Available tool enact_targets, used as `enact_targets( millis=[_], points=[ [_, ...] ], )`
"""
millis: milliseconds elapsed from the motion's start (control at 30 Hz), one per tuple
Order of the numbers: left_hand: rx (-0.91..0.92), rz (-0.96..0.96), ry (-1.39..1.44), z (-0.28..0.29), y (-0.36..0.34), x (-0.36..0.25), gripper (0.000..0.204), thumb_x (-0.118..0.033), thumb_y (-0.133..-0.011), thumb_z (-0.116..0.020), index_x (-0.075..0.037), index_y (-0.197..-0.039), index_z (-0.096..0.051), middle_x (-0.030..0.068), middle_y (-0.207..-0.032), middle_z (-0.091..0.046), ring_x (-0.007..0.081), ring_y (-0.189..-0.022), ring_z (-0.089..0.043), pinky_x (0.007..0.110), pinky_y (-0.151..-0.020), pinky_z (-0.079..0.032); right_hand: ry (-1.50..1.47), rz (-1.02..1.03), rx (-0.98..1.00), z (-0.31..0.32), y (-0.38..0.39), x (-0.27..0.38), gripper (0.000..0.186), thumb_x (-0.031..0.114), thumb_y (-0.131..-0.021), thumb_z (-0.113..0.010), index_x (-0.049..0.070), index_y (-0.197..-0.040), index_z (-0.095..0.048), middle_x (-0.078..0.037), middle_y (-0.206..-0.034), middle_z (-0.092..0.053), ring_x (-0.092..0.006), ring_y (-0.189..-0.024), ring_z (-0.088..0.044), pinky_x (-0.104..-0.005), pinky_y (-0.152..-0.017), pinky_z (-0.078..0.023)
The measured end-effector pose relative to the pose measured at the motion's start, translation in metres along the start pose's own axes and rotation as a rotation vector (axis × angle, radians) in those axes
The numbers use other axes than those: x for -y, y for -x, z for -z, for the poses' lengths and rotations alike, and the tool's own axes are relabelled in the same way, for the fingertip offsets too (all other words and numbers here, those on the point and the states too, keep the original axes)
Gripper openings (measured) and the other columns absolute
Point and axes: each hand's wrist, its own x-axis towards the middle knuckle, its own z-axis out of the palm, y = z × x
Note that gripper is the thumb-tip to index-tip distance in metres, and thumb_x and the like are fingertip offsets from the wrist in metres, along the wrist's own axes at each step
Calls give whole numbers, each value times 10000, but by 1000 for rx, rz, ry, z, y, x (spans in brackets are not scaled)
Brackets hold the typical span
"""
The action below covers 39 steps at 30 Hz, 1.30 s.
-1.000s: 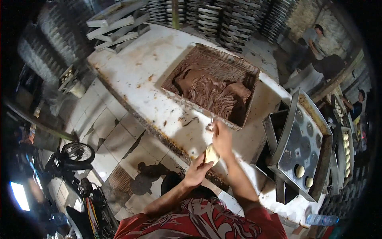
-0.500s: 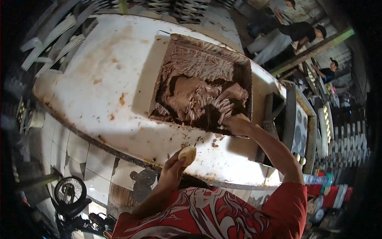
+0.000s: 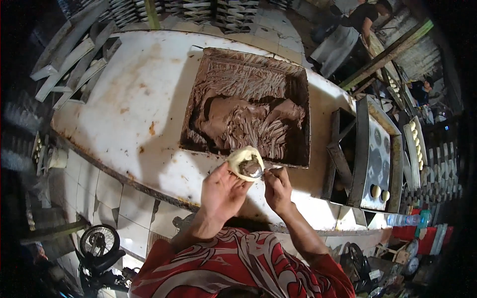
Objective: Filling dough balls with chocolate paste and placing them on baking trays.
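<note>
My left hand (image 3: 223, 193) holds a flattened, pale dough round (image 3: 236, 164) cupped open, with a lump of brown paste (image 3: 248, 166) in it. My right hand (image 3: 278, 191) is closed on a small metal utensil (image 3: 260, 173), whose end is in the dough at the paste. Just beyond both hands, a deep tray (image 3: 306, 119) of thick brown paste (image 3: 238, 119) lies on the stained white table (image 3: 114, 99), the paste ridged with scoop marks.
To the right stand metal trays (image 3: 362, 154) with a few dough balls (image 3: 376, 191) and a rack of more balls (image 3: 416, 139). Slatted boards (image 3: 69, 69) lie at back left. Two other people (image 3: 358, 20) are at back right. A motorbike (image 3: 99, 241) stands at lower left.
My right hand went into the paste tray and has come back to my left hand with the utensil. The dough has been raised, and brown paste now sits in it.
</note>
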Motion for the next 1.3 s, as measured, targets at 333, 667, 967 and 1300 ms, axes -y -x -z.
enact_targets(
  millis=[333, 667, 967, 1300],
  points=[
    [91, -383, -364, 40, 47, 102, 614, -77, -798, -588, -156, -1345, -322, 74, -1196, -506, 222, -1081, -510, 391, -929, -417, 188, -400, -154, 31, 132, -89, 378, -93, -794, -486, -11, -1159, -539, -187, -972, -523, -317, -894, -518, -358, -745, -453],
    [-47, -200, -504, 80, 113, 233, 474, 29, -780, -429, -59, -1239, -346, 164, -1035, -545, 247, -865, -599, 332, -647, -531, -684, -365, 744, 144, 103, 33, 263, 219, -901, -546, -26, -938, -633, -89, -813, -597, -132, -740, -561, -275, -655, -462],
    [-50, -347, -477, 99, 151, 342, 348, 2, -872, -345, -20, -1195, -474, 120, -1159, -527, 209, -1060, -529, 339, -896, -440, 140, 293, 283, 238, 226, 55, 234, 96, -787, -563, 17, -1008, -562, -126, -954, -608, -288, -875, -600, -378, -720, -502],
    [148, -190, -1013, 96, 80, 503, 262, -173, -908, -550, -7, -1109, -517, 49, -1028, -578, 103, -866, -550, 242, -768, -459, -558, -441, 265, 405, 287, -33, 161, -29, -761, -626, -10, -904, -556, -125, -908, -589, -216, -864, -579, -319, -732, -486]
  ],
)
